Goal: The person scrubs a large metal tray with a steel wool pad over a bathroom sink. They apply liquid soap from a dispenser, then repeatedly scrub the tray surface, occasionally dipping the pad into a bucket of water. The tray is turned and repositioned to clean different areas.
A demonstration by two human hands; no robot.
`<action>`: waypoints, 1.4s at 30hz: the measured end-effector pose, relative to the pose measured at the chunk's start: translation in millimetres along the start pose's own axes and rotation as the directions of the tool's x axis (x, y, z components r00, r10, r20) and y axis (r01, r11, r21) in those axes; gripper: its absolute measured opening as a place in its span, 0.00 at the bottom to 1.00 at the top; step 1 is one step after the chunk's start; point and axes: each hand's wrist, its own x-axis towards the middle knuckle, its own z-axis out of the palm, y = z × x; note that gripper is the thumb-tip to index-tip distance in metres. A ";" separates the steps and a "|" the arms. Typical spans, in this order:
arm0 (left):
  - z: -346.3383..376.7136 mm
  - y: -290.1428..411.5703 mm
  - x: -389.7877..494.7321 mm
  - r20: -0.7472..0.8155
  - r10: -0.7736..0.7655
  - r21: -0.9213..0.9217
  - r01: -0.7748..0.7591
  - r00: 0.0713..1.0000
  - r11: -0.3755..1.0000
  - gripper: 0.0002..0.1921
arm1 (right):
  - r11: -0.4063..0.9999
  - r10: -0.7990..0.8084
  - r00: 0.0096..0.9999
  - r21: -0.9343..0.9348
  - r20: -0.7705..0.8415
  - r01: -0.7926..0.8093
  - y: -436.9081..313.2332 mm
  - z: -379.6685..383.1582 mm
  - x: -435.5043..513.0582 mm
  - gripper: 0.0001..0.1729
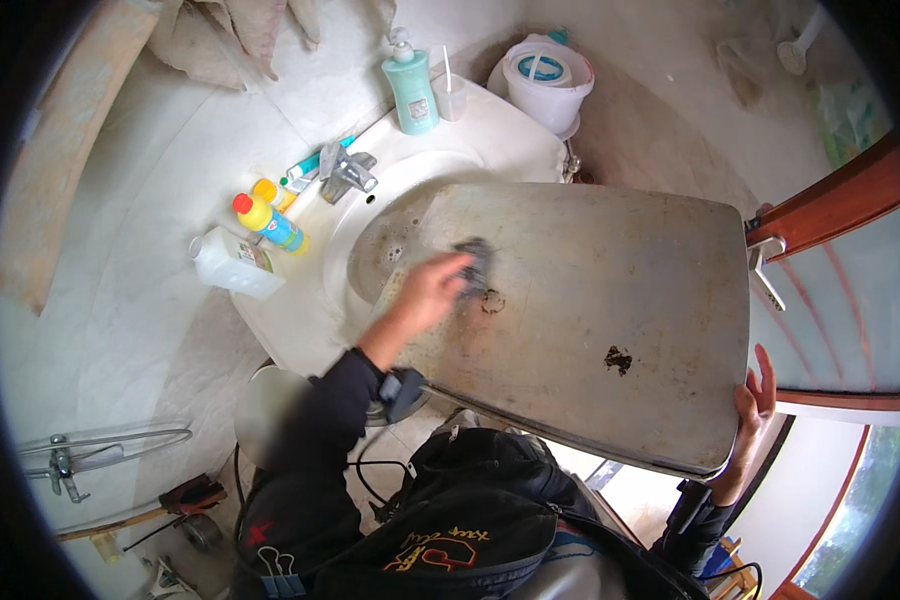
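A large scuffed metal tray (607, 255), stained brown with dark burnt or rusty spots, lies tilted across the washbasin and reaches out over its right side. My left hand (431, 289) presses a dark grey scouring pad (474, 266) onto the tray's left part; both are motion-blurred. At the far right edge, my right hand (756, 397) grips the tray, its fingers partly hidden behind the rim. Under the tray's left end, the white washbasin (337, 259) holds cloudy, foamy water. The tray covers much of the bowl.
Along the basin's back stand a faucet (347, 171), a green pump bottle (412, 90), a plastic cup (451, 97), a yellow bottle (270, 223) and a white jug (236, 262). A white bucket (551, 86) is beyond. A door handle (766, 270) is close to the tray's right edge.
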 end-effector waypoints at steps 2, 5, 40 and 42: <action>36.2 48.9 -14.6 0.037 0.179 -0.071 -0.176 0.983 0.982 0.22 | 0.999 -0.026 0.998 -0.029 -0.050 0.025 0.7 4.7 0.8 0.45; 44.4 68.0 -20.1 0.085 0.240 -0.067 -0.235 0.967 0.970 0.21 | 0.999 -0.044 0.997 -0.034 -0.059 0.042 -3.2 8.7 -0.2 0.45; 24.9 -16.0 29.1 -0.129 0.305 0.109 -0.292 0.944 0.950 0.20 | 0.971 -0.167 0.982 -0.187 -0.092 0.147 -34.1 12.0 -17.8 0.48; 4.2 -78.3 27.5 -0.178 0.238 0.238 -0.193 0.955 0.952 0.20 | 0.972 -0.154 0.983 -0.192 -0.098 0.133 -31.6 14.1 -20.4 0.48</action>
